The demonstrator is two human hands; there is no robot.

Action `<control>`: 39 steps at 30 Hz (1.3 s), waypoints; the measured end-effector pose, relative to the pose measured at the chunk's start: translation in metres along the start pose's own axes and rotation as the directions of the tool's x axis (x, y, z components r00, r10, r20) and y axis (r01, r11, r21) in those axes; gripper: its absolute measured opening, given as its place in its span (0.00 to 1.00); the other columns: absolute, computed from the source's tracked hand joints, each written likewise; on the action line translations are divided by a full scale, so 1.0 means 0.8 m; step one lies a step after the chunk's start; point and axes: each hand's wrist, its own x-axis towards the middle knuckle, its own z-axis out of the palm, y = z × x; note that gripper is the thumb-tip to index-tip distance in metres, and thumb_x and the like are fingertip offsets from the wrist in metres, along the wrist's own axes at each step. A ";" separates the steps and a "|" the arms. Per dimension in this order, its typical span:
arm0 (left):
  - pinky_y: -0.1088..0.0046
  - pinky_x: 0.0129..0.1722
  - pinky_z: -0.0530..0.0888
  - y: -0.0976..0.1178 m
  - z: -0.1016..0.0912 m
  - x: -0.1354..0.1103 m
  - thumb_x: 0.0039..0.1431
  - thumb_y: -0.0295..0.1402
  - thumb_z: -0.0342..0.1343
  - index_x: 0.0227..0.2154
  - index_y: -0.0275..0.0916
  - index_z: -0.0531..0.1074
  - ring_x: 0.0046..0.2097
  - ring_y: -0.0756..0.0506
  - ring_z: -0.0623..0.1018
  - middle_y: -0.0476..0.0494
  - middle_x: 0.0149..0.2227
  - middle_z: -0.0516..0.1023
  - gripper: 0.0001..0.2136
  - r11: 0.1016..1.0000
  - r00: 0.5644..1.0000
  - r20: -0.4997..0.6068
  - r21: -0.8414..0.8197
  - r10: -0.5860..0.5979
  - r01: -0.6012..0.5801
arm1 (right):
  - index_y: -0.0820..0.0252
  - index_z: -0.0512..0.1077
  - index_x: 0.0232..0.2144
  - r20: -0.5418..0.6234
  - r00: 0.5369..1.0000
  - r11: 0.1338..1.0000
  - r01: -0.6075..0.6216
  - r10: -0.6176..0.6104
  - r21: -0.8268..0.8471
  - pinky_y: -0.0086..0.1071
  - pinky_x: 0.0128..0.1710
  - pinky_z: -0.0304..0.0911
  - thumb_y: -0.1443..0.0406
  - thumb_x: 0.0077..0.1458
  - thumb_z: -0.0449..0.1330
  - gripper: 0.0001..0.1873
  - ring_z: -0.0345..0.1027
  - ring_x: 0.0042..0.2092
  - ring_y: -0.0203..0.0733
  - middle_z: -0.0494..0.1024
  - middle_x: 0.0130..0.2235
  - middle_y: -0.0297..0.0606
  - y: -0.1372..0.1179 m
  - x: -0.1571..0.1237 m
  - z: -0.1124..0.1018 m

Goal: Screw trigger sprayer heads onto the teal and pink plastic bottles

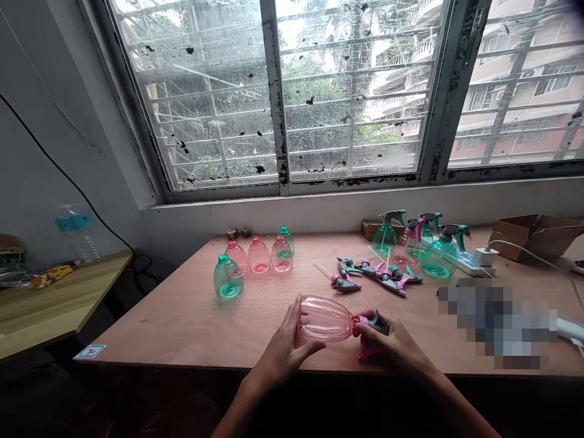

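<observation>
A clear pink spray bottle (326,319) lies sideways between my hands, just above the table's front edge. My left hand (292,340) is wrapped round its base end. At the neck, my right hand (387,344) grips the black and pink spray head (375,323), which sits on the bottle's mouth; my fingers partly cover it. Beyond my right hand lies a loose pile of spray heads (387,277) with thin tubes. To the left stand several headless bottles, among them a green bottle (229,278) and a pink bottle (259,255).
Finished-looking spray bottles with heads, such as a green one (438,257), stand at the back right. Near them are a power strip (474,264) and an open cardboard box (536,237). A blurred patch (497,322) covers the right side. A window (283,91) rises behind the table (182,322).
</observation>
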 end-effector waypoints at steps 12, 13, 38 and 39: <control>0.58 0.62 0.65 0.000 0.001 0.003 0.61 0.41 0.60 0.64 0.44 0.58 0.60 0.37 0.69 0.37 0.62 0.66 0.31 0.998 0.999 -0.009 0.046 0.038 -0.038 | 0.61 0.74 0.38 -0.034 0.999 0.998 -0.030 0.031 0.051 0.36 0.29 0.74 0.46 0.50 0.67 0.25 0.75 0.27 0.44 0.79 0.25 0.34 0.004 0.000 0.001; 0.58 0.63 0.64 0.000 0.001 0.004 0.61 0.42 0.60 0.64 0.43 0.57 0.61 0.37 0.68 0.36 0.62 0.65 0.31 0.998 0.999 -0.016 0.045 0.039 -0.038 | 0.61 0.73 0.39 -0.041 0.998 0.998 -0.037 0.039 0.055 0.36 0.29 0.75 0.46 0.49 0.68 0.26 0.75 0.27 0.45 0.79 0.25 0.33 0.004 0.000 0.001; 0.53 0.66 0.59 -0.022 0.005 0.003 0.58 0.41 0.63 0.69 0.46 0.45 0.67 0.35 0.61 0.36 0.67 0.59 0.41 0.995 0.996 -0.043 0.074 0.072 -0.069 | 0.61 0.74 0.35 0.010 1.000 1.000 0.004 -0.004 -0.019 0.31 0.29 0.69 0.51 0.54 0.65 0.19 0.74 0.27 0.42 0.79 0.25 0.34 -0.003 -0.002 0.000; 0.53 0.66 0.59 -0.023 0.005 0.003 0.58 0.41 0.63 0.69 0.47 0.42 0.67 0.35 0.61 0.36 0.67 0.59 0.43 0.995 0.997 -0.043 0.070 0.072 -0.069 | 0.61 0.74 0.35 0.011 1.000 1.000 0.009 -0.009 -0.019 0.31 0.29 0.68 0.51 0.54 0.65 0.19 0.74 0.27 0.42 0.79 0.25 0.34 -0.003 -0.001 0.000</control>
